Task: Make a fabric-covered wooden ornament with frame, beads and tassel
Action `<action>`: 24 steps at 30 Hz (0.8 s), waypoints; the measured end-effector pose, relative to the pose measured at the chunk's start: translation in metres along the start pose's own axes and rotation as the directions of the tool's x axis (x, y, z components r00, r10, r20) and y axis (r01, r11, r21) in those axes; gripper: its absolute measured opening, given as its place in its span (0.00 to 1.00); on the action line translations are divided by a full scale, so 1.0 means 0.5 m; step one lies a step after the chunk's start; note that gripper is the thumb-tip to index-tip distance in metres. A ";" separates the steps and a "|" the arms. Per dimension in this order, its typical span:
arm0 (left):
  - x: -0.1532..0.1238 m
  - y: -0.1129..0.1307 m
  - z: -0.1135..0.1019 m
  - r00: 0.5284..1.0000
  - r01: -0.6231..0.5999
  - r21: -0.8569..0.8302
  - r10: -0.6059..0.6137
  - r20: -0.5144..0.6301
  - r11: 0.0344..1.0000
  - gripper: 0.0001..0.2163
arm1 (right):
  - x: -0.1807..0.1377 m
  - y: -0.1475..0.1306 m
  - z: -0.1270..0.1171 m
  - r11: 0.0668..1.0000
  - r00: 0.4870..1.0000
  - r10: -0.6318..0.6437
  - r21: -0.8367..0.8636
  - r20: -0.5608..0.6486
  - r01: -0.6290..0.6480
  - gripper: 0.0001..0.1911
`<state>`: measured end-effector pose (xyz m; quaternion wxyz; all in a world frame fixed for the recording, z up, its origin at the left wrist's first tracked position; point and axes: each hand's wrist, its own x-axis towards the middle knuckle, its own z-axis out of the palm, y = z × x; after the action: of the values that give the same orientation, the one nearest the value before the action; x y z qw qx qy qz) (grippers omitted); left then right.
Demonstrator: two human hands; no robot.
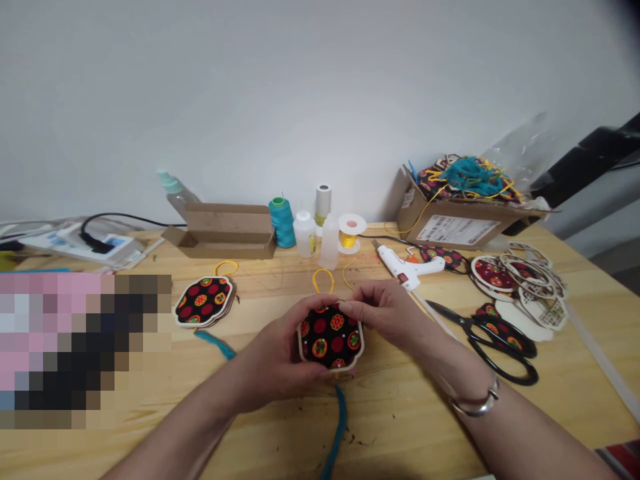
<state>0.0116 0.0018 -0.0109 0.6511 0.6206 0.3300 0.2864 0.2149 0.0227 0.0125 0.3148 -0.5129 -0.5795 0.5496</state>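
Observation:
My left hand [277, 353] grips the left and lower edge of a small ornament [331, 338], a shaped piece covered in black fabric with red and yellow dots. My right hand [383, 310] pinches the ornament's top edge, where a yellow cord loop [323, 280] sticks up. A teal cord [337, 427] trails from under the ornament toward me. A silver bracelet [475, 403] sits on my right wrist.
A finished matching ornament [204, 301] lies to the left. A white glue gun [407, 267], black scissors [493, 340] and cut wooden and fabric pieces [520, 283] lie to the right. At the back stand thread spools [283, 221], small bottles [327, 241] and two cardboard boxes [225, 230].

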 end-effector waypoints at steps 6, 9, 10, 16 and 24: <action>-0.002 0.000 -0.003 1.000 -0.017 0.024 0.016 0.014 1.000 0.33 | 0.001 0.001 -0.002 0.999 1.000 0.011 0.031 0.021 -0.011 0.15; -0.001 0.002 -0.004 1.000 -0.028 0.074 0.027 0.013 0.997 0.33 | 0.002 0.006 -0.003 1.000 1.000 0.004 0.031 0.022 -0.005 0.15; -0.001 0.003 -0.004 0.999 -0.034 0.093 0.033 0.010 0.995 0.33 | 0.003 0.007 -0.003 1.000 1.000 0.001 0.031 0.025 -0.002 0.15; -0.002 0.007 -0.004 0.995 -0.096 0.176 0.095 0.014 0.980 0.33 | 0.003 0.004 -0.001 0.998 0.999 -0.005 0.061 0.045 0.002 0.14; -0.001 0.011 -0.004 0.994 -0.107 0.162 0.105 0.021 0.981 0.32 | 0.000 0.002 -0.004 0.998 0.998 -0.011 0.070 0.061 0.007 0.14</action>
<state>0.0101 0.0029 -0.0053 0.5841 0.6901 0.3149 0.2889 0.2169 0.0234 0.0117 0.3172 -0.4819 -0.5718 0.5833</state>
